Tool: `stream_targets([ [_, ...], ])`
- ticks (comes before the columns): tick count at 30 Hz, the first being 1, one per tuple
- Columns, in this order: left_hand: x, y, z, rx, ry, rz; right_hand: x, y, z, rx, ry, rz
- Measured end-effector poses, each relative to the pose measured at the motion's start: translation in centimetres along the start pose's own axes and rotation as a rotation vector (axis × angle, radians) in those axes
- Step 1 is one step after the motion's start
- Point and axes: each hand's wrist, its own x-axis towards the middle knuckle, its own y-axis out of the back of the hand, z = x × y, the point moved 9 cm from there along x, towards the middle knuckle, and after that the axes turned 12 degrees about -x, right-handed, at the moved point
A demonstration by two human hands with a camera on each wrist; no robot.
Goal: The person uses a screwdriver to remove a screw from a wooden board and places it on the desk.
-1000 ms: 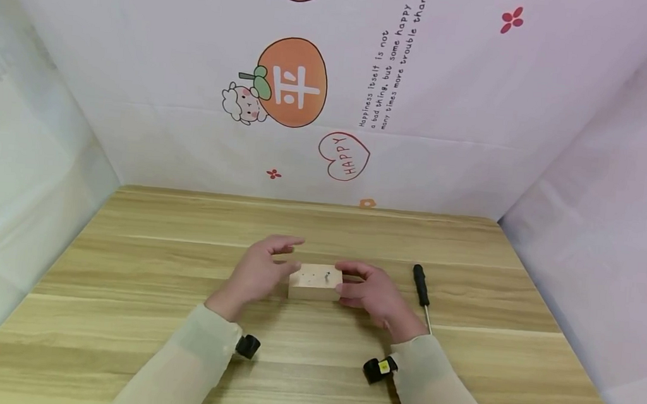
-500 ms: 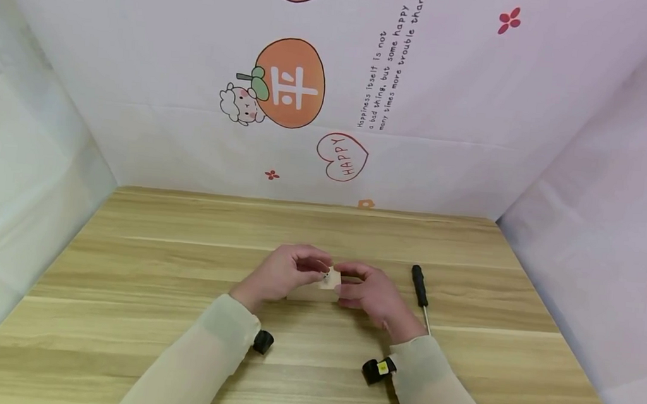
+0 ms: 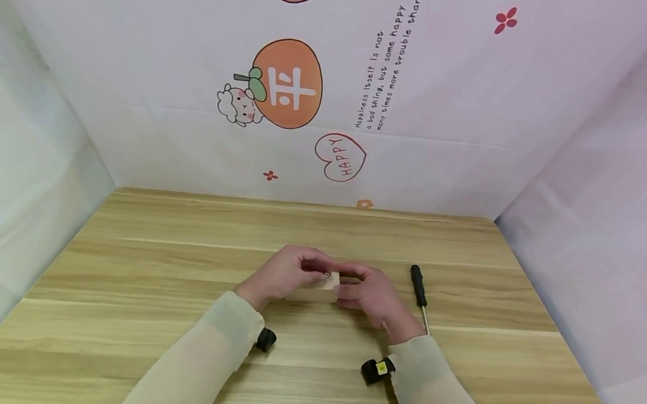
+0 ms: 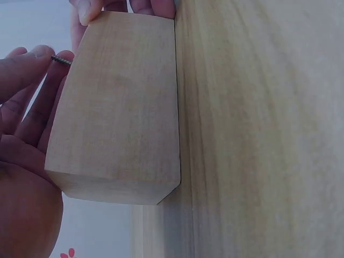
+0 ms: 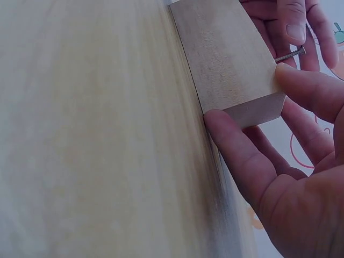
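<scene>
A pale wooden block lies on the table between both hands. A small metal screw stands in its top face near the right end, its threaded shank partly showing. My left hand reaches over the block and pinches the screw by its head between thumb and fingers; the screw also shows in the left wrist view. My right hand grips the block's right end, thumb and fingers curled on its edges. The holes in the top are hidden under the left hand.
A screwdriver with a black handle lies to the right of the right hand, its tip hidden by the forearm. The wood-grain table ends at a printed white cloth behind, with more cloth at both sides.
My left hand has moved right from beside the block's left end to over its top, and its fingers have closed on the screw. The right hand stays on the block.
</scene>
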Motion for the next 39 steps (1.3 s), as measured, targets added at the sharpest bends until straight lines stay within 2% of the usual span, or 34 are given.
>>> stream_targets([
  [7,0.3,0.3,-0.3,0.098,0.008,0.063,0.0,0.0,-0.1,0.0,0.008,0.001],
  [12,0.5,0.8,-0.5,0.097,0.026,0.15,0.0,-0.1,-0.1,0.0,0.014,-0.007],
  [23,0.6,2.0,-0.9,-0.084,0.058,0.282,0.0,0.0,0.2,-0.004,-0.001,0.008],
  [28,0.4,2.1,-1.2,-0.244,0.094,0.295,0.1,0.0,0.2,-0.002,-0.008,0.011],
  [33,-0.3,2.5,-1.1,-0.378,0.124,0.321,0.1,-0.1,0.2,0.011,-0.011,0.016],
  [39,-2.0,4.2,-0.9,-0.45,0.18,0.399,0.1,0.0,0.3,0.015,-0.01,0.025],
])
